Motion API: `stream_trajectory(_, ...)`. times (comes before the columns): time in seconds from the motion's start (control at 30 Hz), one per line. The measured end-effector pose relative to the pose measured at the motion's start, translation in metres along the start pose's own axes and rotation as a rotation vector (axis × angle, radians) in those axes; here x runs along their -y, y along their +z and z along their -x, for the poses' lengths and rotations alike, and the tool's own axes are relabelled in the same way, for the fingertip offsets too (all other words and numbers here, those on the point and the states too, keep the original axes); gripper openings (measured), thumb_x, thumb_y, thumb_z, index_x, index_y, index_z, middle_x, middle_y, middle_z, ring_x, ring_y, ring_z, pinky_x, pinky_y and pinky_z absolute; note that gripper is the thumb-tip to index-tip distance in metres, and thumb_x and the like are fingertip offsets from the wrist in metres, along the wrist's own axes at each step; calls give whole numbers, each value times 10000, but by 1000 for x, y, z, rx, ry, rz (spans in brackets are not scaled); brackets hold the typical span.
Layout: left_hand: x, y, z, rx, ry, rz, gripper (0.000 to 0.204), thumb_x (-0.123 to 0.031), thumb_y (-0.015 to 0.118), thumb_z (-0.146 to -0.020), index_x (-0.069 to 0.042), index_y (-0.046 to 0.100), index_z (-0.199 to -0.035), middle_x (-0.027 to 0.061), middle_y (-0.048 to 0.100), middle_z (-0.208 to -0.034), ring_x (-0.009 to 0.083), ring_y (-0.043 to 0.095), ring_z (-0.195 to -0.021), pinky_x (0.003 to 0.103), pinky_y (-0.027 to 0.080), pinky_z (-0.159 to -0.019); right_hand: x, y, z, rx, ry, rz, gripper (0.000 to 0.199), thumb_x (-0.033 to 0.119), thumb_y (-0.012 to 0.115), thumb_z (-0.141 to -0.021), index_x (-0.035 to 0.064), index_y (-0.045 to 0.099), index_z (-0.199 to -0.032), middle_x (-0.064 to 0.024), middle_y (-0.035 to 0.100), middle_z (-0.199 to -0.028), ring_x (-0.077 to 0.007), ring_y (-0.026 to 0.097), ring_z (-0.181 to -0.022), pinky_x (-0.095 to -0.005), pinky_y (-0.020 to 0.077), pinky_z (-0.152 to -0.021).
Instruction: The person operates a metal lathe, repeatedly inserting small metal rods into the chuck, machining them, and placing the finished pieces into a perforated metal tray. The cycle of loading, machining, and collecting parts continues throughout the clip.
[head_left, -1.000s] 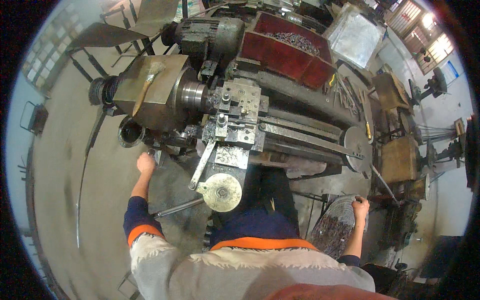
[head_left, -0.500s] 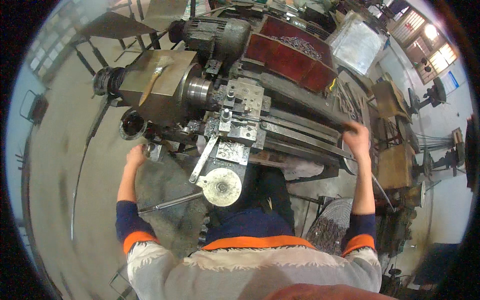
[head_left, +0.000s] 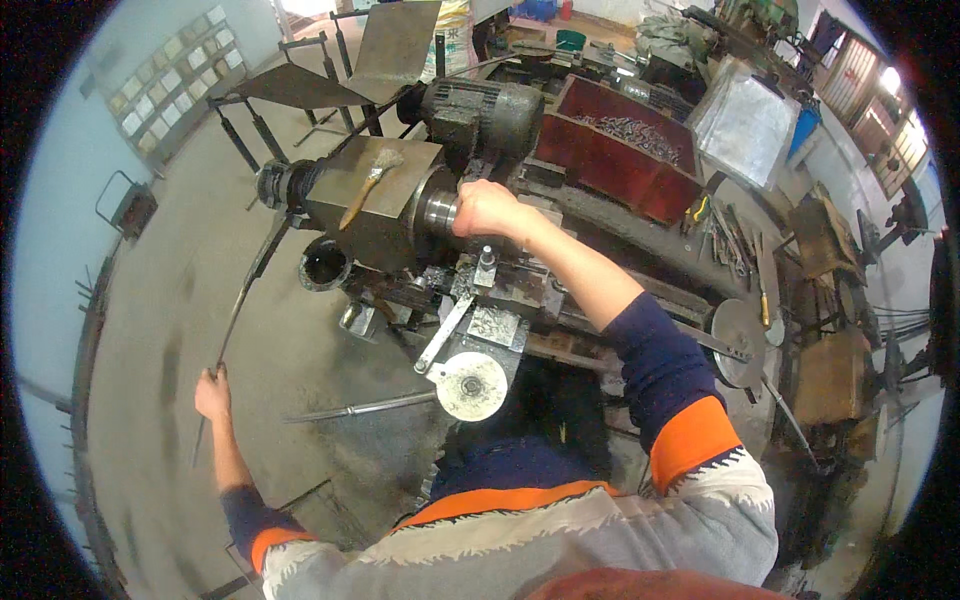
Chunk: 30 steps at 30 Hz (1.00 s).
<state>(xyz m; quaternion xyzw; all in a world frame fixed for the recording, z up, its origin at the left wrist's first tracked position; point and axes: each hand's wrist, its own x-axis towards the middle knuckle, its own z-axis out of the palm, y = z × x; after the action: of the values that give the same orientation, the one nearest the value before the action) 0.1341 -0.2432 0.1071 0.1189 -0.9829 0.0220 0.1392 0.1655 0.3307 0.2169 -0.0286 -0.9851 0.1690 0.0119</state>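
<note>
Your right hand [head_left: 487, 208] is closed over the shiny round chuck [head_left: 438, 212] at the end of the lathe's boxy head [head_left: 372, 205], fingers curled round its front so the part they grip is hidden. Your left hand [head_left: 211, 392] is shut around the lower end of a long thin metal rod [head_left: 243, 300], which slants up across the floor to the back of the lathe head, where its top end meets the dark collar [head_left: 278, 184].

This looks like the feeding step: rod held from behind with one hand, chuck handled with the other. The next move likely calls for keeping the rod in line with the collar so it does not bow or whip, and for a firm turn or hold at the chuck; whether the rod's tip has reached the chuck cannot be seen.

A paintbrush [head_left: 368, 186] lies on top of the head. Just below the head stands a dark round pot [head_left: 324, 265], open-mouthed; its inside is too dark to read. Behind the lathe, the long red tray [head_left: 598, 172] holds a heap of small grey metal pieces [head_left: 630, 134]. A pale round handwheel [head_left: 471, 386] sits near your chest.
</note>
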Motion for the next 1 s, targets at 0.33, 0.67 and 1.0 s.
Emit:
stream_trajectory(0.33, -76, -49, 122, -65, -51, 78, 428, -453, 584, -736, -27, 566, -768, 151, 615, -702, 368, 599, -716, 456, 457, -619, 1, 9, 1, -16, -18, 78, 285, 197, 604, -590, -6, 657, -781, -195, 636, -822, -322, 628, -786, -383, 510, -726)
stream_trajectory(0.67, -159, -119, 81, 9, 410, 964, 236, -217, 576, -803, 8, 596, -869, 128, 623, -723, 260, 602, -669, 339, 462, -641, 22, -38, 61, -355, -517, -257, 235, 109, 586, -526, 95, 696, -734, -120, 642, -852, -267, 583, -834, -318, 484, -717)
stream_trajectory(1.0, -372, -137, 132, 1271, 325, 2117, 301, -283, 455, -910, -15, 582, -960, 93, 631, -850, 184, 627, -747, 305, 514, -657, 27, -18, 116, -584, -663, -411, 397, 114, 583, -515, 69, 655, -902, -116, 606, -1040, -325, 523, -1014, -384, 438, -856)
